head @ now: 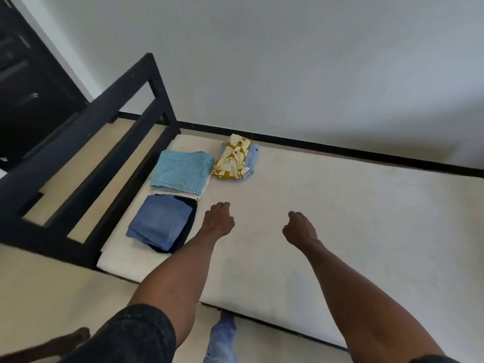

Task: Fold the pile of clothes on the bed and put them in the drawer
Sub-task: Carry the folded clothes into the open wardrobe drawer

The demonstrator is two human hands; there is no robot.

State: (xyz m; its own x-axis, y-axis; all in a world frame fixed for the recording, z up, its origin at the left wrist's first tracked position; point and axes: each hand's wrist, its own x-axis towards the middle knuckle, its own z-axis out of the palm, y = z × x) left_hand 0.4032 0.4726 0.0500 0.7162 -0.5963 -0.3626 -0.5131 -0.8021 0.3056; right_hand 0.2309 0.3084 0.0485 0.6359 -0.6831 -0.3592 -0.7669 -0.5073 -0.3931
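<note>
A: Where do the clothes lie, relative to the fingers?

B: Three folded stacks on the mattress (327, 205). The denim stack (161, 222), blue over a darker garment, lies just beside the left hand (218, 222), to the outer side of its knuckles. The turquoise chevron stack (182, 172), resting on a pale piece, lies beyond the left fingertips. The mustard-print bundle (234, 159), over light-blue cloth, lies further beyond those fingertips, near the wall (288, 61). Nothing lies under or beside the right hand (300, 229).

A: State of the fingers?

B: Both hands hover with fingers loosely curled under, holding nothing; whether the fingertips touch the palm cannot be told.

A: Stage of the task?

B: Judged from the layout, folding appears complete; carrying to the drawer remains. No drawer is clearly identifiable; dark furniture (23, 82) stands at far left.

A: What could go wrong?

B: Lifting a stack by its top layer alone would let lower pieces slide out and unfold. The mustard bundle, loosely folded, looks likeliest to fall open. Gathering all three at once risks dropping one.

A: Surface and room?

B: Bare pale mattress in a black frame (125, 106) with an open-railed end; plain white wall behind; cream floor (39, 289) below, where a jeans-clad leg (221, 339) shows
</note>
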